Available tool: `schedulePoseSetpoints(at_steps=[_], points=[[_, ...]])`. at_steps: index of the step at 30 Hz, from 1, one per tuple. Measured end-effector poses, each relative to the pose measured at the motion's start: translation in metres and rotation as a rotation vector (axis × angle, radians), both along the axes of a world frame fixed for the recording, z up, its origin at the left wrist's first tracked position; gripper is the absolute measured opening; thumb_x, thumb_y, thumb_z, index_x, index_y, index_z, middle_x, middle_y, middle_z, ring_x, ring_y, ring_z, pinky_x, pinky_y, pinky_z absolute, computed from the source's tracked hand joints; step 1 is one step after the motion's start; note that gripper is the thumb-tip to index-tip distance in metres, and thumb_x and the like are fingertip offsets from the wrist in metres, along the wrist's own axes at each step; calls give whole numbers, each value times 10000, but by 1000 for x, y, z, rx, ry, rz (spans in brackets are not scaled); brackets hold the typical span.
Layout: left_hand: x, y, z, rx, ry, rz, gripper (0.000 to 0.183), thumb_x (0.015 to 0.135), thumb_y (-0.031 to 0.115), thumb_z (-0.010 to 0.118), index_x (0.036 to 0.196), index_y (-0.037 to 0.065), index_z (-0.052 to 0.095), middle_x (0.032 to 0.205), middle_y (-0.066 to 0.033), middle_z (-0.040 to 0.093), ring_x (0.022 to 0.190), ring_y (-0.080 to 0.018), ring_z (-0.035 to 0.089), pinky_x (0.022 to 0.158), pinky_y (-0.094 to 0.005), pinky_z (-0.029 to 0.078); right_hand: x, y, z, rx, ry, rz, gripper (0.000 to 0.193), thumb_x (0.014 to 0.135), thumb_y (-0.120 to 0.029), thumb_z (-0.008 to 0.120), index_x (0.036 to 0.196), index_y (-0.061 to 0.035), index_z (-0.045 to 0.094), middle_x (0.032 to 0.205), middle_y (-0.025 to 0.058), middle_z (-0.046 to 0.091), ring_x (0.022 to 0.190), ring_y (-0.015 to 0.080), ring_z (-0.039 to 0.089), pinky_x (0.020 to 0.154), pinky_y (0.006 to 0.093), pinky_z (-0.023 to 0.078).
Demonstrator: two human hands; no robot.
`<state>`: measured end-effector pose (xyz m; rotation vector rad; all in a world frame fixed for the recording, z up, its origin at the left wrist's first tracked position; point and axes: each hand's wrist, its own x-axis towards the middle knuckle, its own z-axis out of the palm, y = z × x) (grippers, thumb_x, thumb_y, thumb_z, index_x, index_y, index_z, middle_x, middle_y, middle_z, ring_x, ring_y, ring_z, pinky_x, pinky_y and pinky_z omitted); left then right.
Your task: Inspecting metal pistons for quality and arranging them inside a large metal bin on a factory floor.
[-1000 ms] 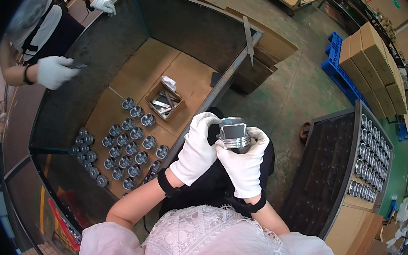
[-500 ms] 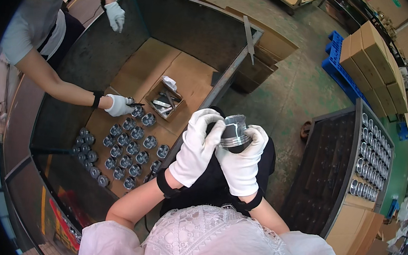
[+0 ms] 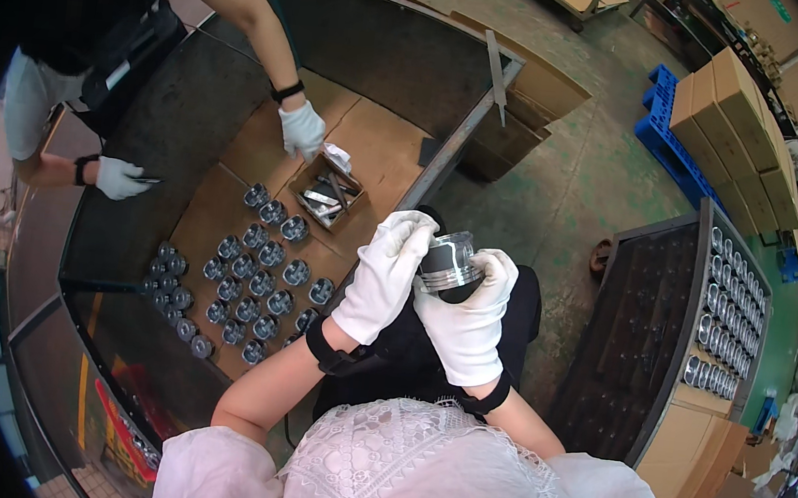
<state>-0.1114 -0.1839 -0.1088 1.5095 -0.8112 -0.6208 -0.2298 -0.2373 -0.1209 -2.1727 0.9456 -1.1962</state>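
Observation:
A silver engine piston (image 3: 447,260), with ring grooves and a dark skirt patch, is held tilted in front of my body. My left hand (image 3: 383,272), in a white glove, pinches its left side with bent fingers. My right hand (image 3: 465,322), also gloved, wraps its right side and underside. Several pistons (image 3: 261,283) stand in rows on cardboard inside the metal bin (image 3: 363,36) to the left. A co-worker's gloved hand (image 3: 303,130) hovers by a small cardboard box (image 3: 352,213) of metal tools; the co-worker's other hand (image 3: 119,179) grips a slim dark tool.
Darker pistons (image 3: 165,281) cluster at the bin's left side. To my right stands a dark metal rack (image 3: 618,340) with rows of pistons (image 3: 725,312) on it. Stacked cartons (image 3: 735,119) and a blue pallet (image 3: 668,146) are behind it. A metal ruler (image 3: 497,79) lies across the bin's edge.
The co-worker's tool-holding hand has drawn back left from the pistons, leaving one standing uncovered. Their other hand has come down toward the small box. My hands still hold the piston, turned slightly.

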Motion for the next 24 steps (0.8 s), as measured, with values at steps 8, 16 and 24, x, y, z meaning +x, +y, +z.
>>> schedulePoseSetpoints(at_steps=[8, 16, 24], points=[[-2, 1, -7, -5, 37, -2, 209, 1023, 130, 539, 1095, -24, 661, 1113, -69, 631, 1008, -141, 586, 911, -281, 462, 0, 1, 2, 3, 14, -2, 706, 595, -56, 864, 1162, -63, 443, 1144, 184, 487, 982, 380, 583, 820, 445, 495], [-3, 0, -16, -33, 94, 23, 200, 1003, 116, 562, 1081, -26, 679, 1101, -95, 631, 961, -170, 595, 863, -292, 481, -2, 1, 6, 4, 40, 2, 703, 608, -71, 871, 1167, -71, 444, 1133, 186, 494, 913, 385, 609, 772, 454, 510], [1, -1, -4, 34, 151, -45, 225, 1027, 139, 558, 1159, -25, 637, 1099, -61, 649, 1039, -123, 596, 940, -253, 455, -2, 1, 5, -15, 38, 18, 728, 593, -64, 884, 1170, -77, 441, 1169, 190, 482, 966, 387, 595, 809, 454, 503]])
